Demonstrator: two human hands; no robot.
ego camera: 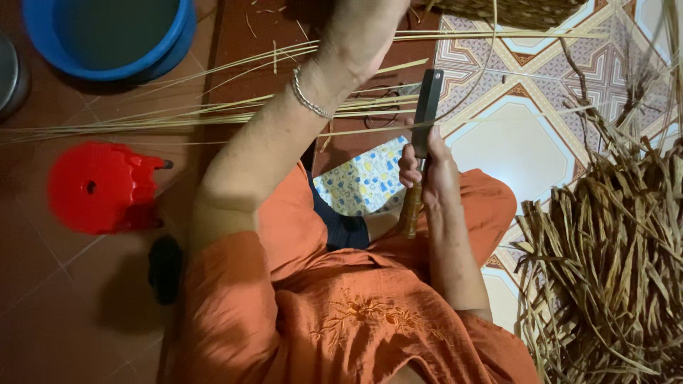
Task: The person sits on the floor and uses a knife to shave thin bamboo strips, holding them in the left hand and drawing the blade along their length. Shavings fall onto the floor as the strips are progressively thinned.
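Observation:
My right hand [429, 173] is closed around the wooden handle [410, 210] of a knife. Its dark flat blade [428, 107] points away from me, over my orange-clad lap. My left arm, with a silver bracelet [309, 97] on the wrist, reaches up and forward. My left hand [364, 32] is cut off by the top edge, so its fingers are hidden. Long thin pale reed strips [213, 114] lie across the floor beneath my left arm and run past the blade.
A blue basin [107, 35] and a metal pot [10, 75] stand at the top left, with a red plastic stool [103, 186] below them. A large pile of dried brown strips [612, 270] fills the right side. A woven basket [512, 11] sits at the top, and a patterned cloth [366, 181] lies by my knee.

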